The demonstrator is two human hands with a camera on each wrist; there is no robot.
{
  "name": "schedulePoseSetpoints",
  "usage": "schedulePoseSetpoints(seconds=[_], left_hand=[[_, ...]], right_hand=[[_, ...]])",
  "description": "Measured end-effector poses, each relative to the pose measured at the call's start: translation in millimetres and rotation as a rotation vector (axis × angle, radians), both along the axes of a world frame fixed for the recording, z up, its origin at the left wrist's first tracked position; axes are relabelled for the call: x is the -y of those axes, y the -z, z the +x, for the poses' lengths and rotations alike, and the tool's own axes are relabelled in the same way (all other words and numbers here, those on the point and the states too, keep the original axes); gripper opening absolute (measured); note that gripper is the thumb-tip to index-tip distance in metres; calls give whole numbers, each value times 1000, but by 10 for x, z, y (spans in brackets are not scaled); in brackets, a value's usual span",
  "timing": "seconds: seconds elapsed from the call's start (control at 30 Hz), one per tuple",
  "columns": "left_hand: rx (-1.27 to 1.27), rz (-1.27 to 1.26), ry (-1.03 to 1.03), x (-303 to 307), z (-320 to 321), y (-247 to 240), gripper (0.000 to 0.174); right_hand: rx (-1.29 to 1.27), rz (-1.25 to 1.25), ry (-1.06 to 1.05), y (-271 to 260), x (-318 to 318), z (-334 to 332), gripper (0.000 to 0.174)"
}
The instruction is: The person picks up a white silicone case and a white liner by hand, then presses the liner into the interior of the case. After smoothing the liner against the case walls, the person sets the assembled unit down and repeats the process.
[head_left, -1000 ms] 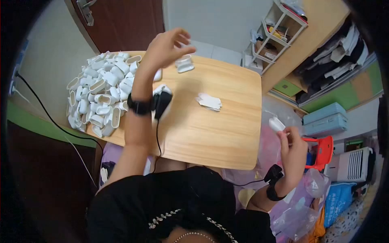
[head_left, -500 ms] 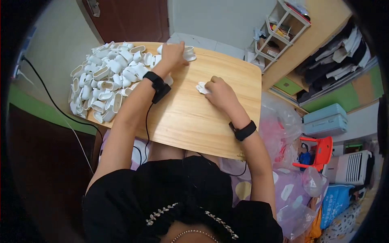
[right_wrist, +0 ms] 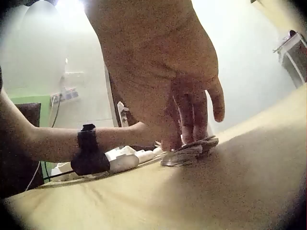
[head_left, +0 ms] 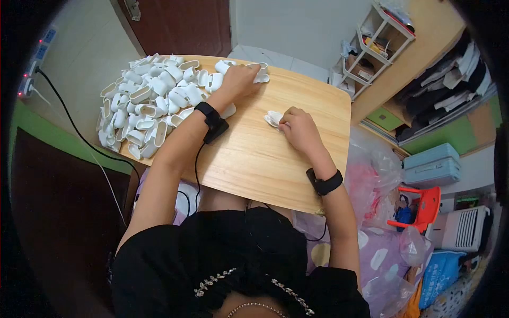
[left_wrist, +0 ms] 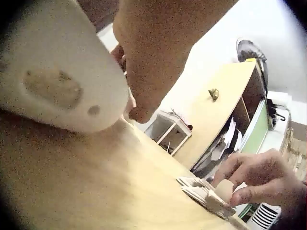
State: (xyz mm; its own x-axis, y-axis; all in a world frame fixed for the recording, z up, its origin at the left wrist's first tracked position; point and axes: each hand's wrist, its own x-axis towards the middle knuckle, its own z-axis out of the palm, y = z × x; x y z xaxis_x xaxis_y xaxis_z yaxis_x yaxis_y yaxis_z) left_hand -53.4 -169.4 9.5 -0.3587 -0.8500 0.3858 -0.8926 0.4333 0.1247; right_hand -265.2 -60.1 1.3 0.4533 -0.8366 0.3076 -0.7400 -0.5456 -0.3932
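Observation:
At the back of the wooden table (head_left: 238,164), my left hand (head_left: 239,82) holds an open white earbud case (head_left: 261,69), its fingers hiding much of it. In the left wrist view a white edge shows between that hand's thumb and fingers. Near the table's middle lies a small stack of thin white flat pieces (head_left: 273,117). My right hand (head_left: 301,127) is over its right side, thumb and fingers pinching a rounded white piece (left_wrist: 224,190) on top. Close to the left wrist camera, another white case (left_wrist: 62,72) looms large.
Many white earbud cases (head_left: 140,95) are heaped over the table's left side. Cables run from the wrist bands (head_left: 324,183). Beyond the right edge are clear plastic bags (head_left: 371,159), a red stool (head_left: 424,206) and a light blue box (head_left: 432,164). A white rack (head_left: 371,53) stands behind.
My right hand has come from beyond the table's right edge to the stack; the white piece it held there is out of sight. My left hand has lowered onto the open case.

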Motion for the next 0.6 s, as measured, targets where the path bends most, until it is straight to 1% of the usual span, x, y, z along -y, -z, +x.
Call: schedulePoseSetpoints(seconds=[0.07,0.17,0.27,0.37,0.47,0.57,0.6], left_hand=[[-39,-32,25,-12,-4,15,39],[-197,-132,90,68,83,144,36],[-347,-48,53,-17,85,17,40],[-592,-25,122,-208,55,-170,43],[-953,127,186,-448,-1,-253,43],[-1174,211,233,-708,-86,-408,38],[-1143,164,264,-754,-98,-455,38]], right_hand=[[11,10,-12,-10,-5,-11,10],[45,30,-2,-40,-24,-13,10],[114,36,14,0,-16,-11,11],[187,109,85,79,45,-19,13],[460,323,206,24,67,-64,16],[639,113,303,-121,108,-152,18],[674,97,365,-279,50,-145,18]])
